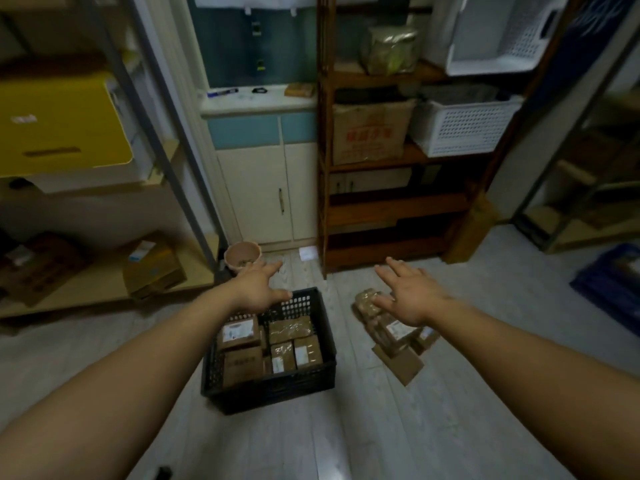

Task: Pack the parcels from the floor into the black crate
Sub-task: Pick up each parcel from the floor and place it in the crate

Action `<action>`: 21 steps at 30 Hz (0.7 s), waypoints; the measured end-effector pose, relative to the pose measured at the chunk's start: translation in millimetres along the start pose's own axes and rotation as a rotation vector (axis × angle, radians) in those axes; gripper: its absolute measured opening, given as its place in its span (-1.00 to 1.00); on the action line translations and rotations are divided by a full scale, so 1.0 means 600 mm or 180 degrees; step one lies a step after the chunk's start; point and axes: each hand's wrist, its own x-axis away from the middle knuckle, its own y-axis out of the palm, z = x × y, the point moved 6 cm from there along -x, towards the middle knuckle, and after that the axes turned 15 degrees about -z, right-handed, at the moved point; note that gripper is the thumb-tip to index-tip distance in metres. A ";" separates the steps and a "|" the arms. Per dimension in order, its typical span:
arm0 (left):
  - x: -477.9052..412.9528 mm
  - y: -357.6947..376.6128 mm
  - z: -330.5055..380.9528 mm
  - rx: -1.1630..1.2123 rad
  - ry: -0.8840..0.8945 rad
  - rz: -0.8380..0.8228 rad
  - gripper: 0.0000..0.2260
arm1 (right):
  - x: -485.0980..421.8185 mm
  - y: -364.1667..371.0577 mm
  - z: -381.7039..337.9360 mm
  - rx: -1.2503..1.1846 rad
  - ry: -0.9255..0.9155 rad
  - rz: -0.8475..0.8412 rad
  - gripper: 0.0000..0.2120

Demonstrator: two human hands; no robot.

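The loose parcels (388, 332) lie heaped on the floor (349, 431) just right of the black crate (273, 385), under the right hand (412, 296), which is splayed and empty, perhaps touching the top one. The left hand (258, 287), also splayed and empty, hangs over the crate.

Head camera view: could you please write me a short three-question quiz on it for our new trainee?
1. True or false: the black crate already holds several parcels.
2. The right hand reaches over: A the crate, B the parcel pile on the floor, C a shelf.
3. Fill in: the left hand has its fingers ____ (straight/curled).
Key: 1 true; 2 B; 3 straight.
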 end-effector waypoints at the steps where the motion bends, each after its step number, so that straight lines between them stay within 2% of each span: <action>1: -0.002 0.004 0.032 -0.0014 0.0054 0.0023 -0.27 | 0.015 -0.006 0.028 -0.0020 0.0056 0.0032 -0.30; 6: -0.039 0.042 0.226 -0.0073 0.0369 0.0027 -0.26 | 0.098 -0.016 0.193 -0.0096 0.0370 0.0157 -0.32; 12: -0.109 0.116 0.450 -0.0013 0.0500 -0.0110 -0.29 | 0.171 0.001 0.417 -0.0165 0.0487 0.0049 -0.31; 16: -0.150 0.150 0.520 0.0073 0.0548 -0.0382 -0.30 | 0.162 0.009 0.533 -0.0168 0.0676 -0.0017 -0.30; 21: -0.234 0.152 0.529 0.0267 0.0453 -0.0475 -0.29 | 0.071 0.015 0.599 -0.0319 0.0758 -0.0158 -0.29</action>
